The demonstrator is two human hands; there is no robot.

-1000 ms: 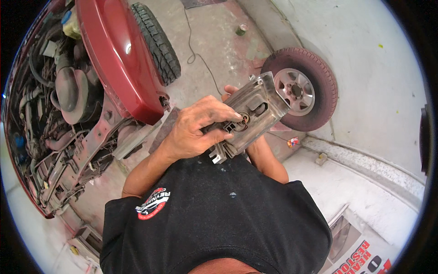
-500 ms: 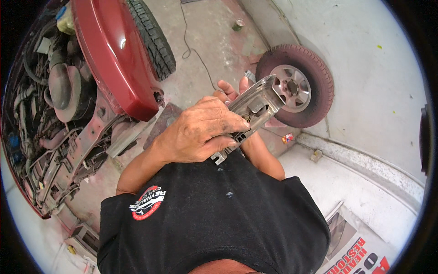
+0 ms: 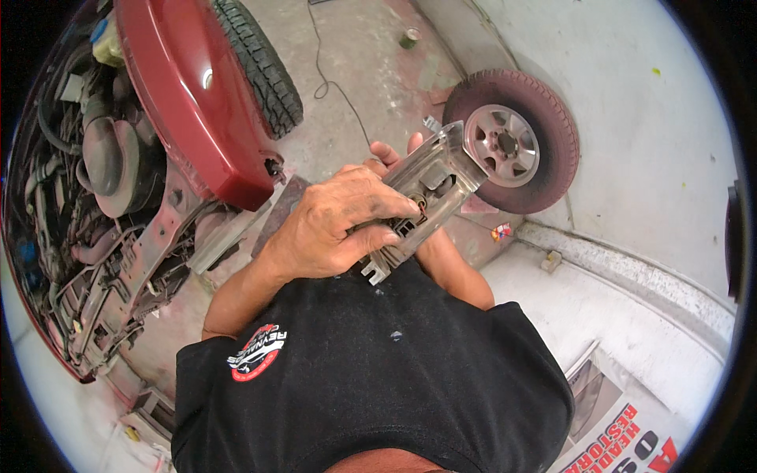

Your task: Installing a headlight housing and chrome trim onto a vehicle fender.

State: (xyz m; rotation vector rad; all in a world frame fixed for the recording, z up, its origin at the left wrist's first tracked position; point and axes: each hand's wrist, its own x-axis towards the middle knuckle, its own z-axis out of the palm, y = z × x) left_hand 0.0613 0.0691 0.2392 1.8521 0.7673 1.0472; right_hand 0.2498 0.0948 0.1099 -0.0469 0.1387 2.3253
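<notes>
Left hand (image 3: 335,217) narrowed to a pinch, I hold a small wired fitting (image 3: 422,206) in the recess of a grey housing (image 3: 440,206); my right hand (image 3: 382,154) grips the housing from behind, mostly hidden. It's held in front of my shirt (image 3: 371,355). I'd judge the work partway: the housing is off any mount, but whether the fitting is seated I can't tell. Near the floor's (image 3: 367,67) wall-side edge stands a green can (image 3: 409,37), contents unclear.
</notes>
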